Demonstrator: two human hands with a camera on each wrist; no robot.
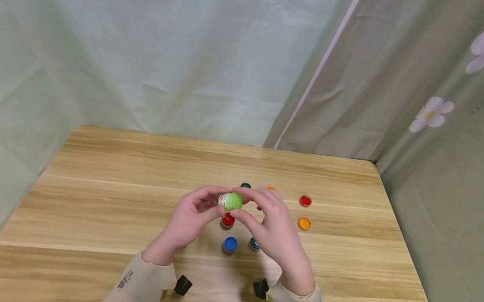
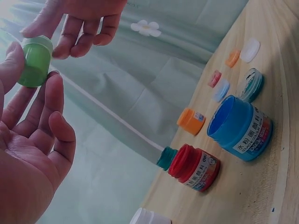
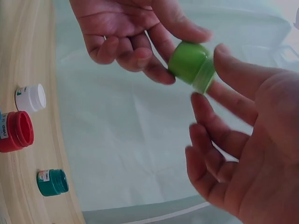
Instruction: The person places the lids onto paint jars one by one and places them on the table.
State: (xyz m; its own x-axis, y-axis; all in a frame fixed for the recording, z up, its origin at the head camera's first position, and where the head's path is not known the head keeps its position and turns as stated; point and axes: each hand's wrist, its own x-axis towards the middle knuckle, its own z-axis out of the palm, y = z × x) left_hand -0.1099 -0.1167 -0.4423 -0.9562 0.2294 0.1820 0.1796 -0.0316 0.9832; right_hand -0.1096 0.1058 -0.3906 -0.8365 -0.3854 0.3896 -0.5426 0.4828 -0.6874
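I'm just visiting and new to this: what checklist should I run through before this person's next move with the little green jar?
1. Left hand grips the green jar: ok.
2. Right hand has thumb and fingertips at the jar's capped end: ok.
3. Green jar raised off the table: ok.
4. Blue jar and red jar standing upright, though uncovered: ok.
5. Red lid and orange lid lying apart from each other: ok.
6. How tightly the green jar is closed: cannot tell.
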